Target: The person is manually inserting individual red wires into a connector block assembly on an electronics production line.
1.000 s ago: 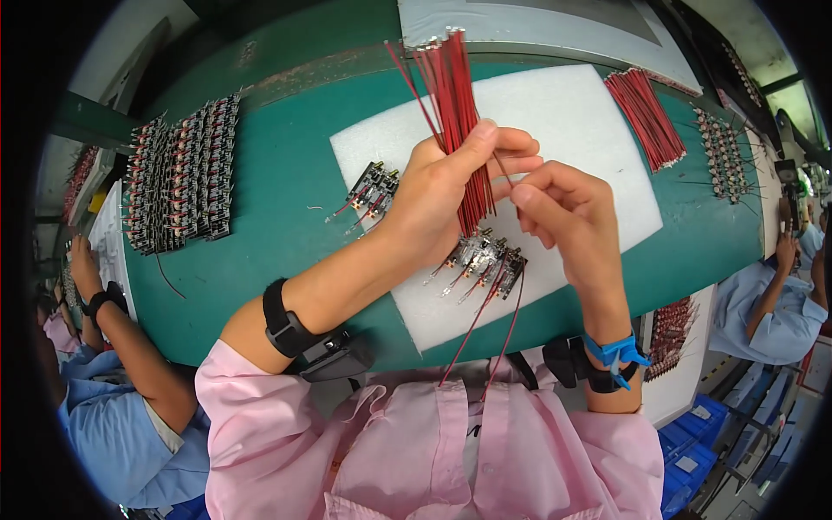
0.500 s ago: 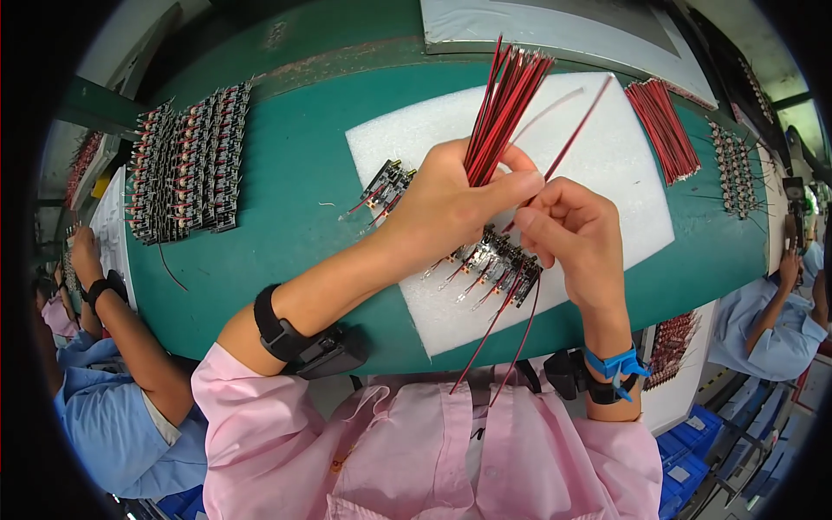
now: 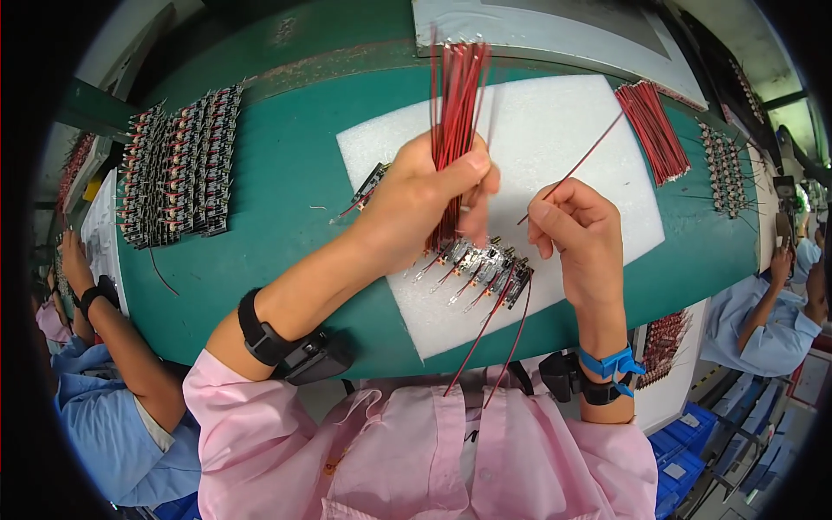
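Clamping the bundle of red wires (image 3: 459,108) in the left hand (image 3: 426,189), with tips toward twelve o'clock and the row of circuit boards (image 3: 498,266) near its six o'clock end. Pinching a single red wire (image 3: 592,147) in the right hand (image 3: 581,225), at four o'clock from the bundle, aimed between one and two. Having parted the hands over the last half second and swung the bundle from one o'clock to twelve. Probably done, then, with singling out this wire, judging by the gap.

From where I stood, the left hand (image 3: 425,195) gripped a bundle of red wires (image 3: 458,104) over white foam (image 3: 546,108); the right hand (image 3: 579,227) pinched a single wire (image 3: 589,150).
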Demonstrator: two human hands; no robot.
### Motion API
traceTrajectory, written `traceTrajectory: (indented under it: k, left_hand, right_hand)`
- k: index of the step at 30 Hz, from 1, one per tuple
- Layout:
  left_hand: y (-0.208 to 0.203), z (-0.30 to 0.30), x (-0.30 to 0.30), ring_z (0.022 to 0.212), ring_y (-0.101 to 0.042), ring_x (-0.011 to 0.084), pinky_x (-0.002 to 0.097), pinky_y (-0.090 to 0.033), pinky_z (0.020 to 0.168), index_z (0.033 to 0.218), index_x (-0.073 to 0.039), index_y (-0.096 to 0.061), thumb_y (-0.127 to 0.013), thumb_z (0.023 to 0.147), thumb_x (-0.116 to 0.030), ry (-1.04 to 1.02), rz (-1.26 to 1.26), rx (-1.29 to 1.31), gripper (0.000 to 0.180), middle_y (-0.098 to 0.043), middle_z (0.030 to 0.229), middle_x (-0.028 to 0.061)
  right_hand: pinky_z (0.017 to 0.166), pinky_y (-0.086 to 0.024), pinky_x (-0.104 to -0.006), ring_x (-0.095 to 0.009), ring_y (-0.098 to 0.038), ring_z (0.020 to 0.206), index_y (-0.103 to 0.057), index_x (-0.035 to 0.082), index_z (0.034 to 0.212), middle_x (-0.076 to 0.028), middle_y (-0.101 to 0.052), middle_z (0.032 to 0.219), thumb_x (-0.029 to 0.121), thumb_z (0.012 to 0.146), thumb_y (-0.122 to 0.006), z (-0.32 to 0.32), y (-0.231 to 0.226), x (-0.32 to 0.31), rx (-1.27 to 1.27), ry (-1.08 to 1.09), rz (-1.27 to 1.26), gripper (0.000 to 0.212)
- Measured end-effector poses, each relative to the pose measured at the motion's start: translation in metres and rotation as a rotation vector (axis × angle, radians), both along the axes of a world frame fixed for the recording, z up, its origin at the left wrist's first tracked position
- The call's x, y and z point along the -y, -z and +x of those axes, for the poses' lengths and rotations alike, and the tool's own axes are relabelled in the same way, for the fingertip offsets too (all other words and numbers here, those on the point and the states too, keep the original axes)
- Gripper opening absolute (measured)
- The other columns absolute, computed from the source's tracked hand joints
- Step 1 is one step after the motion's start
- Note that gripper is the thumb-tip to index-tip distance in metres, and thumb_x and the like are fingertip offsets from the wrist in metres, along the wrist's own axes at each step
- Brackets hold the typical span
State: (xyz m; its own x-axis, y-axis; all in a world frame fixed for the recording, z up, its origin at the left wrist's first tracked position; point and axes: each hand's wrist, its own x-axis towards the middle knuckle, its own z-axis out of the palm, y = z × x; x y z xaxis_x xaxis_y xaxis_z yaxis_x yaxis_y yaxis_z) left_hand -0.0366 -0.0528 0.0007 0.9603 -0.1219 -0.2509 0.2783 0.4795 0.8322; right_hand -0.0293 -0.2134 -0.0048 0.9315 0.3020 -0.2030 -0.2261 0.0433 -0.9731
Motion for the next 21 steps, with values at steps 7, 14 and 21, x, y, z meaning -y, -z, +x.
traceTrajectory:
  k: [7, 14, 21]
  left_hand:
    - [-0.005, -0.007, -0.002, 0.049, -0.038, 0.0083, 0.0249, -0.031, 0.044, 0.071, -0.001, -0.049, -0.050, 0.079, -0.018, 0.342, 0.551, 0.155, 0.019, -0.042, 0.055, -0.0013]
    - [0.002, -0.010, -0.001, 0.046, -0.038, 0.0118, 0.0272, -0.032, 0.043, 0.071, 0.003, -0.051, -0.049, 0.079, -0.016, 0.271, 0.625, 0.329, 0.021, -0.043, 0.052, 0.0056]
    - [-0.006, -0.013, -0.002, 0.051, -0.037, 0.0105, 0.0267, -0.032, 0.046, 0.076, 0.003, -0.050, -0.048, 0.081, -0.017, 0.328, 0.791, 0.385, 0.021, -0.043, 0.056, 0.0038]
  right_hand:
    - [0.046, -0.033, -0.0178, -0.007, -0.046, 0.053, -0.050, 0.002, 0.069, -0.003, -0.052, 0.064, 0.008, 0.075, -0.056, -0.003, -0.001, -0.002, 0.041, 0.073, 0.027, 0.011]
    - [0.051, -0.035, -0.0198, -0.007, -0.045, 0.055, -0.052, 0.001, 0.072, -0.004, -0.052, 0.065, 0.009, 0.077, -0.055, -0.008, 0.000, -0.003, 0.057, 0.018, 0.030, 0.010]
    - [0.052, -0.035, -0.0199, -0.007, -0.045, 0.058, -0.054, 0.000, 0.075, -0.004, -0.054, 0.067, 0.008, 0.076, -0.056, -0.013, -0.001, 0.000, 0.082, 0.017, -0.045, 0.009]
